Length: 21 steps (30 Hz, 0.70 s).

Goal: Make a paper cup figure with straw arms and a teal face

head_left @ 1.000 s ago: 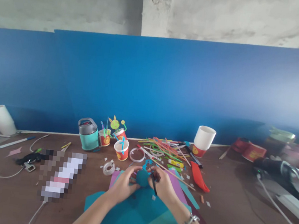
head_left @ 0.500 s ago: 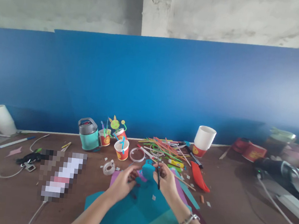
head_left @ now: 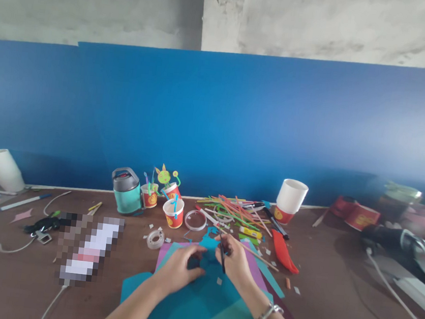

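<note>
My left hand [head_left: 179, 268] rests over blue paper sheets [head_left: 180, 307], thumb and fingers curved apart with nothing plainly between them. Close by on the right, my right hand [head_left: 234, 256] has its fingers closed round a slim black tool [head_left: 222, 259], pen-like in shape; its exact kind is unclear. A small bright blue paper piece [head_left: 208, 243] lies between the two hands, partly hidden by the right fingers. Purple paper [head_left: 256, 274] sticks out from beneath the blue sheets. Blue paper scraps [head_left: 212, 231] lie just beyond the hands.
Straws [head_left: 230, 207], a glue stick [head_left: 250, 232] and a red balloon-like piece [head_left: 284, 252] lie ahead and right. Tape [head_left: 155, 239], paper cups [head_left: 173, 214] and a teal flask [head_left: 127, 196] stand left. Stacked cups [head_left: 290, 201] stand at the back right.
The rounded blue paper piece has dropped lower between the hands and looks tilted. My left fingers have spread away from it. My right hand has shifted slightly, still holding the black tool.
</note>
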### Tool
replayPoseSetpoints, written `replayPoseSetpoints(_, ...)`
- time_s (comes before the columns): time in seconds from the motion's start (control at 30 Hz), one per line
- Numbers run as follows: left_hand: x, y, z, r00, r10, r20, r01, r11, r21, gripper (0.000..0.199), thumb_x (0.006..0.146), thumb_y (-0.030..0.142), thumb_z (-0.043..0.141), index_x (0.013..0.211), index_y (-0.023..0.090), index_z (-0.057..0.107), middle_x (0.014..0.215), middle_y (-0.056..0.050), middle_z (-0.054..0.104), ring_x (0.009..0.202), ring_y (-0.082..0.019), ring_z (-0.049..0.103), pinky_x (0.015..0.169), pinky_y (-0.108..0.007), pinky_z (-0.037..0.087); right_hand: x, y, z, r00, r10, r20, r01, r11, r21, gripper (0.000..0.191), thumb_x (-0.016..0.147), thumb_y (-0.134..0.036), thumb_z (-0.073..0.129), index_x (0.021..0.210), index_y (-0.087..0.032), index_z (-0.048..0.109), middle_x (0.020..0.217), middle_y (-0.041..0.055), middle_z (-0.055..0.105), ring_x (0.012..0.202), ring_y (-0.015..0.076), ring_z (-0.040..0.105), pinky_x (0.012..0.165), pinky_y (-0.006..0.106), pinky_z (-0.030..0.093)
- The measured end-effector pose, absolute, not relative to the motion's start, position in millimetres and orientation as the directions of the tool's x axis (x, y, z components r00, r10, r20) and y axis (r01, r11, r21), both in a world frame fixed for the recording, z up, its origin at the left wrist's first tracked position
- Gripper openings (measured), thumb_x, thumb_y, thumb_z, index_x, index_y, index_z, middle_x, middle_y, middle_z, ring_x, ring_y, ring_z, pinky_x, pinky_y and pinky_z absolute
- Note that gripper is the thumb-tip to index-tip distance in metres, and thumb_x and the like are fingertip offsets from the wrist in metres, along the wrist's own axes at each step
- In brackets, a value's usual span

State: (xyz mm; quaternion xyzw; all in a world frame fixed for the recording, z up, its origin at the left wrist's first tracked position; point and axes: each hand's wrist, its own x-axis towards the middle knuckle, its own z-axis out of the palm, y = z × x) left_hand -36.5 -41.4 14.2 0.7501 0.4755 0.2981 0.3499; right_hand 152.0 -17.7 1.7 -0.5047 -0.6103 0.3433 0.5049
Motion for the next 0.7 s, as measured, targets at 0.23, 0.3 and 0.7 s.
replayPoseSetpoints(0.23, -39.1, -37.6, 5.3, 0.363, 0.917, 0.166, 0.555, -0.356, 0.752, 0.047, 0.073, 0.005, 0.052, 0.114, 0.023, 0.064, 0.101, -0.003, 0.072, 0.097, -0.02, 0.067, 0.086, -0.028, 0.049, 153.3, -23.3, 9.2, -0.011, 0.929, 0.369, 0.429, 0.338, -0.838, 0.025, 0.071, -0.02, 0.052, 0.094, -0.017, 0.062, 0.086, 0.0077, 0.071, 0.078, 0.0225, 0.065, 0.071, 0.031, 0.05)
replayPoseSetpoints(0.3, -40.7, -35.8, 5.5, 0.343, 0.922, 0.179, 0.579, -0.357, 0.733, 0.048, 0.071, 0.004, 0.053, 0.113, 0.023, 0.065, 0.098, -0.002, 0.073, 0.095, -0.02, 0.067, 0.087, -0.028, 0.048, 152.8, -26.1, 11.2, -0.068, 0.919, 0.389, 0.453, 0.376, -0.809, 0.026, 0.07, -0.017, 0.052, 0.093, -0.017, 0.063, 0.085, 0.0067, 0.071, 0.075, 0.0211, 0.065, 0.07, 0.03, 0.05)
replayPoseSetpoints(0.7, -49.9, -27.0, 18.6, 0.217, 0.947, 0.237, 0.461, -0.314, 0.83, 0.03, 0.061, 0.002, 0.05, 0.083, 0.018, 0.064, 0.083, -0.003, 0.071, 0.083, -0.019, 0.066, 0.078, -0.027, 0.05, 160.0, -34.2, 29.6, -0.417, 0.9, 0.125, 0.514, 0.347, -0.785, 0.038, 0.063, -0.011, 0.056, 0.098, -0.022, 0.066, 0.087, 0.0014, 0.069, 0.079, 0.0187, 0.063, 0.072, 0.024, 0.048)
